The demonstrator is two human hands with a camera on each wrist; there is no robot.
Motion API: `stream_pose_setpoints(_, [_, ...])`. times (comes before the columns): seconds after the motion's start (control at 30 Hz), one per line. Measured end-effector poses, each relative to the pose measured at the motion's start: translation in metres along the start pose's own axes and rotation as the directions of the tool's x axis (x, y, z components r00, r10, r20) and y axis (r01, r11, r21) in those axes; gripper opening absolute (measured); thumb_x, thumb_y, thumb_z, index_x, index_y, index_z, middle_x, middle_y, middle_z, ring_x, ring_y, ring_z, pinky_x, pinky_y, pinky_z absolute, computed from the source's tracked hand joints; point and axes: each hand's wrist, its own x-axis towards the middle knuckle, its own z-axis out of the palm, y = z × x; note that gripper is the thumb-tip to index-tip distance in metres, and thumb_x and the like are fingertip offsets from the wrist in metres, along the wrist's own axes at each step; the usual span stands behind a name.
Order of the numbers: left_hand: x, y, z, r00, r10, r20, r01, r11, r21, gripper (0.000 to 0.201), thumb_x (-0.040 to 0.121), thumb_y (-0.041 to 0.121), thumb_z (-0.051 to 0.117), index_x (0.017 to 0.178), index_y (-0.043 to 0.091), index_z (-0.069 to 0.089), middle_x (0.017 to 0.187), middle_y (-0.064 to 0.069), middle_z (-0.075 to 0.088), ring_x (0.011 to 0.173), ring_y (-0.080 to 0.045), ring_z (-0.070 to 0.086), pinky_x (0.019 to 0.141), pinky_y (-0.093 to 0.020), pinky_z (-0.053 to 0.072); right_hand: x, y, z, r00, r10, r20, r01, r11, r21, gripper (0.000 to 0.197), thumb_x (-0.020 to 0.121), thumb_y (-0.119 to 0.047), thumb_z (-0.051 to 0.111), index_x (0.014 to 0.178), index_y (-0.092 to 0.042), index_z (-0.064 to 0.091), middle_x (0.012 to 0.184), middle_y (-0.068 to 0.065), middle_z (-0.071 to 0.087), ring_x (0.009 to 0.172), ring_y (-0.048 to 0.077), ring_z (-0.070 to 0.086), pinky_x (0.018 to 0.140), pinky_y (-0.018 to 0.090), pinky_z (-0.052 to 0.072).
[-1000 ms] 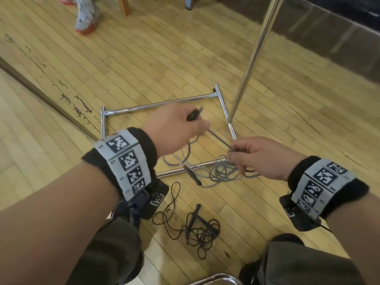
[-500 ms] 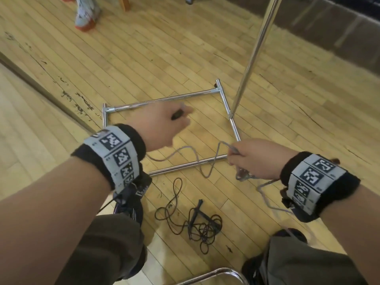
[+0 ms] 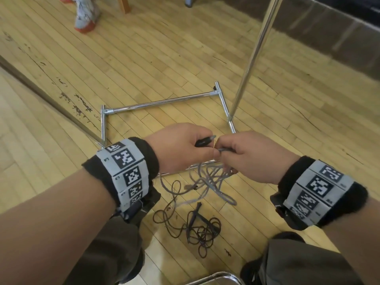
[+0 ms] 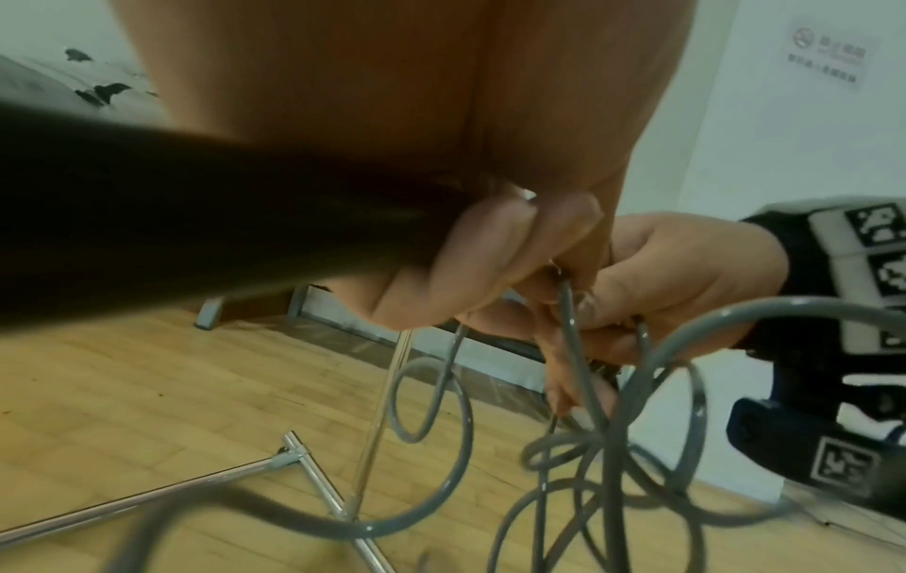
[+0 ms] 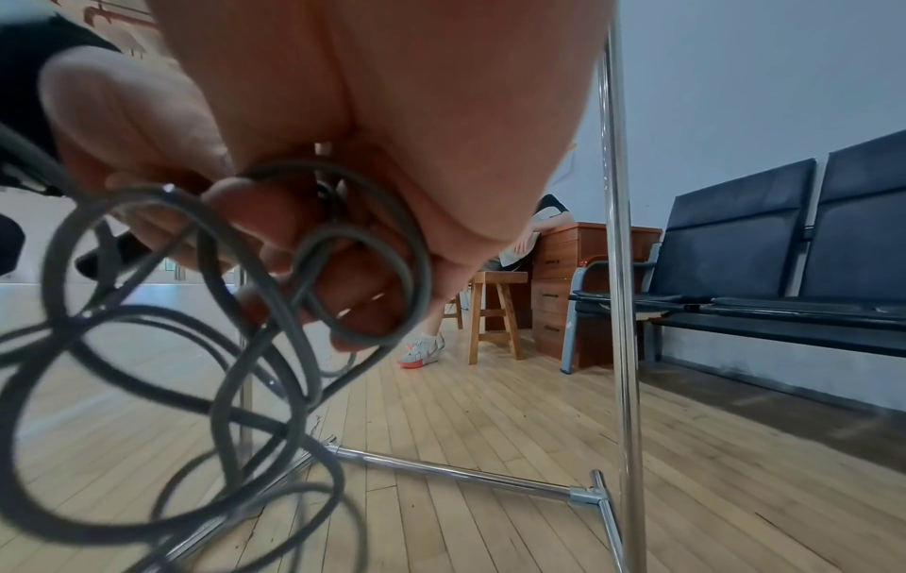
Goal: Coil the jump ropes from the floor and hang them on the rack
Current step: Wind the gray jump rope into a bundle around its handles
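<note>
From the head view, the left hand [image 3: 181,149] grips a black handle [image 3: 203,141] of the grey jump rope [image 3: 207,179], and the right hand [image 3: 253,155] pinches the cord right beside it, the two hands nearly touching above the near bar of the rack [image 3: 162,103]. The grey loops hang loose and uneven below them. A second, dark jump rope [image 3: 197,225] lies tangled on the floor nearer the person, untouched.

In the left wrist view, the left hand's fingers [image 4: 471,252] curl round the handle, while grey cord drops from the right hand in crossing loops.

In the right wrist view, the right hand's fingers [image 5: 274,217] are closed on several small turns of cord; larger loops sag toward the rack's base bar [image 5: 456,473].

The likely trouble is tangling: the loops cross one another and differ in size, so they could knot, slip from the pinch, or snag on the base bar.
</note>
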Motion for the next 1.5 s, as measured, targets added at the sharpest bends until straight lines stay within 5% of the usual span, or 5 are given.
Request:
stream_pose_setpoints(0.43, [-0.004, -0.002, -0.048, 0.872, -0.321, -0.369, -0.207, 0.442, -0.873, 0.039, 0.085, 0.02, 0.057, 0.047, 0.026, 0.054, 0.052, 0.005, 0.04, 0.041, -0.012, 0.022, 0.038, -0.018, 0.024, 0.007, 0.059, 0.022, 0.929, 0.318, 0.188, -0.29, 0.944, -0.159, 0.022, 0.107, -0.03, 0.046, 0.098, -0.025, 0.066, 0.08, -0.008, 0.065, 0.069, 0.003, 0.061, 0.06, 0.02, 0.046])
stream_pose_setpoints(0.53, [-0.005, -0.021, -0.051, 0.755, -0.43, -0.495, 0.015, 0.766, -0.643, 0.034, 0.091, 0.027, 0.058, 0.058, 0.022, 0.062, 0.052, 0.006, 0.049, 0.041, -0.014, 0.037, 0.04, -0.023, 0.034, 0.007, 0.07, 0.025, 0.886, 0.406, 0.221, -0.359, 0.906, -0.224, 0.024, 0.107, -0.025, 0.042, 0.101, -0.018, 0.064, 0.084, -0.004, 0.068, 0.077, 0.008, 0.068, 0.061, 0.02, 0.052])
stream_pose_setpoints(0.67, [-0.005, -0.037, -0.04, 0.859, -0.406, -0.313, 0.436, 0.9, 0.03, 0.034, 0.109, 0.04, 0.045, 0.096, 0.017, 0.068, 0.083, -0.006, 0.067, 0.068, -0.024, 0.063, 0.056, -0.033, 0.048, 0.012, 0.055, 0.025, 0.906, 0.367, 0.209, -0.325, 0.922, -0.211, 0.028, 0.107, -0.029, 0.037, 0.091, -0.02, 0.059, 0.087, 0.004, 0.072, 0.087, 0.024, 0.072, 0.073, 0.035, 0.057])
stream_pose_setpoints(1.0, [-0.004, -0.004, -0.002, 0.995, -0.026, -0.094, 0.021, 0.998, -0.057, 0.036, 0.105, 0.031, 0.058, 0.139, 0.041, 0.066, 0.082, 0.024, 0.065, 0.062, 0.02, 0.054, 0.057, -0.005, 0.04, 0.006, -0.01, 0.017, 0.993, 0.046, 0.105, -0.044, 0.999, -0.021, 0.023, 0.102, -0.033, 0.047, 0.091, -0.022, 0.064, 0.074, 0.002, 0.066, 0.066, 0.017, 0.063, 0.058, 0.036, 0.054])
stream_pose_setpoints(1.5, [-0.003, -0.002, 0.002, 0.991, 0.121, -0.056, -0.128, 0.98, -0.155, 0.042, 0.099, 0.035, 0.072, 0.137, 0.049, 0.064, 0.118, 0.017, 0.076, 0.111, 0.002, 0.067, 0.098, -0.018, 0.049, -0.006, -0.008, 0.011, 0.997, 0.01, 0.074, -0.019, 0.991, 0.129, 0.024, 0.101, -0.031, 0.053, 0.091, -0.018, 0.07, 0.083, 0.014, 0.07, 0.078, 0.031, 0.066, 0.074, 0.055, 0.055])
